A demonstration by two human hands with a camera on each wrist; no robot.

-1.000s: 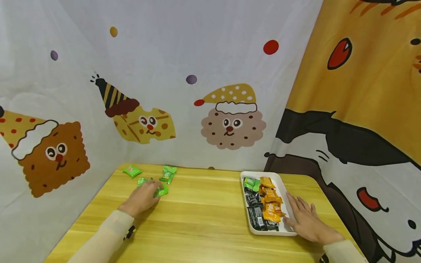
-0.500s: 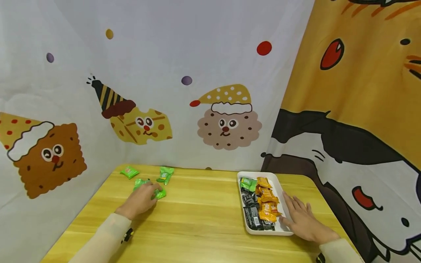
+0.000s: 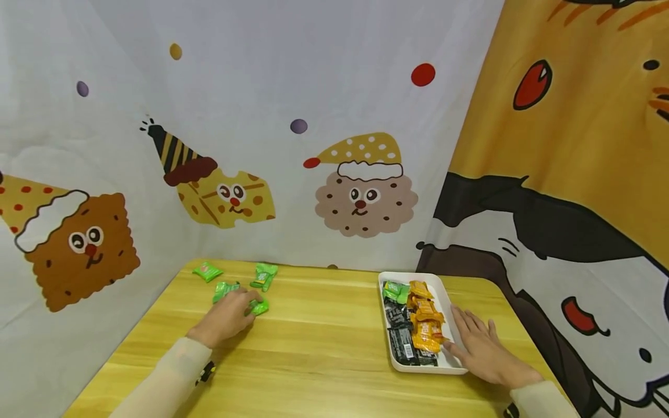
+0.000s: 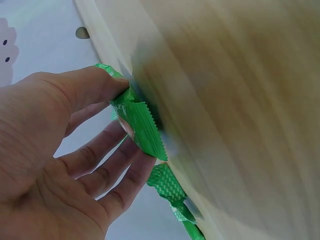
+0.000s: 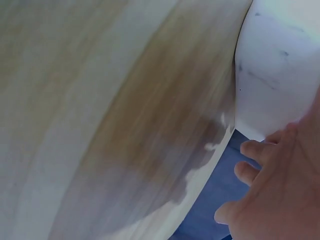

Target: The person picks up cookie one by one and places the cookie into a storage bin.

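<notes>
My left hand [image 3: 227, 316] is over the left part of the table, thumb and fingers pinching a small green-wrapped candy [image 4: 140, 125] close over the wood. Just behind that hand lies another green candy [image 3: 225, 290], partly covered by it. Two more green candies, one at the far left [image 3: 207, 271] and one further back [image 3: 263, 276], lie on the table. On the right, my right hand [image 3: 483, 351] rests with straight fingers along the right rim of a white tray [image 3: 450, 363]. Inside are green candies [image 3: 395, 291], orange packets [image 3: 427, 325] and black packets [image 3: 401, 337].
The wooden table [image 3: 319, 337] ends at the back against a white curtain [image 3: 251, 87] printed with cartoon snacks. An orange, black and white printed cloth [image 3: 549, 191] hangs along the right side.
My left hand has shifted slightly, and its candy shows a little further right past the fingertips. More of the green candy behind it shows. The right hand stays at the tray.
</notes>
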